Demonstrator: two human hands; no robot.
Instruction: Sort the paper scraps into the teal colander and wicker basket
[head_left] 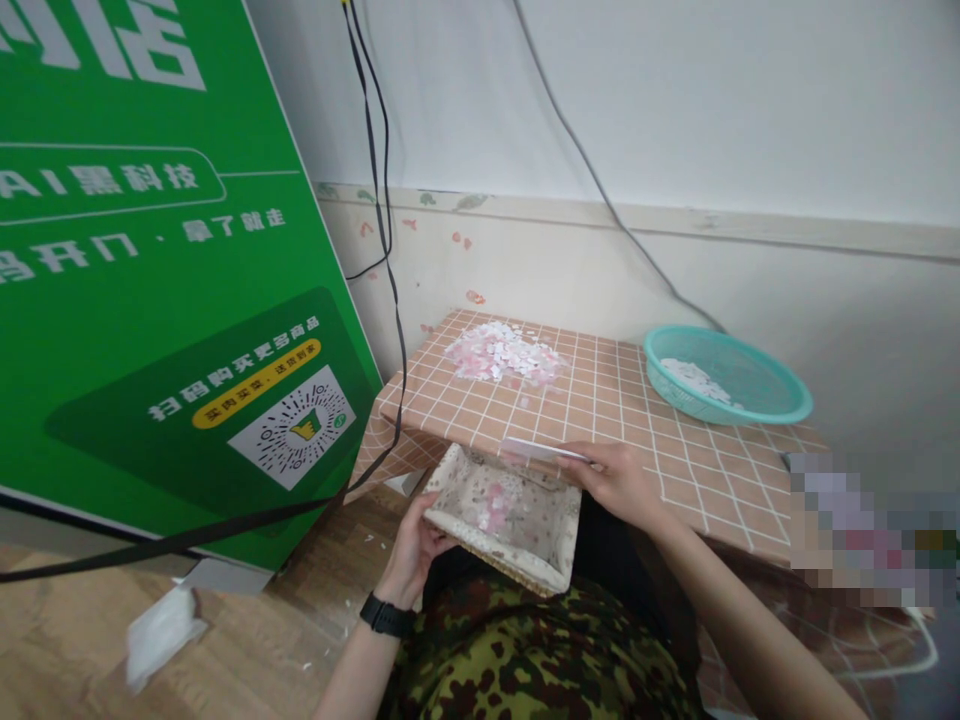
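Observation:
My left hand (pixel 414 552) grips the left rim of a rectangular basket (pixel 501 556) lined with patterned cloth. The basket is tilted and sits over my lap, just below the table's front edge. Small pink and white pieces (pixel 496 506) lie on its bottom. In my right hand (pixel 616 484) is a thin, flat, whitish card-like piece (pixel 534 450), held over the table edge above the basket's far rim. Farther back, a loose heap of small pink and white pieces (pixel 504 354) is spread on the checked tablecloth (pixel 600 400).
A turquoise plastic basket (pixel 787 408) with white pieces (pixel 696 380) stands at the table's right rear. A tall green panel (pixel 180 330) rises at the left, with a black strap (pixel 400 370) hanging by the table corner. A plastic bag (pixel 161 635) lies on the floor.

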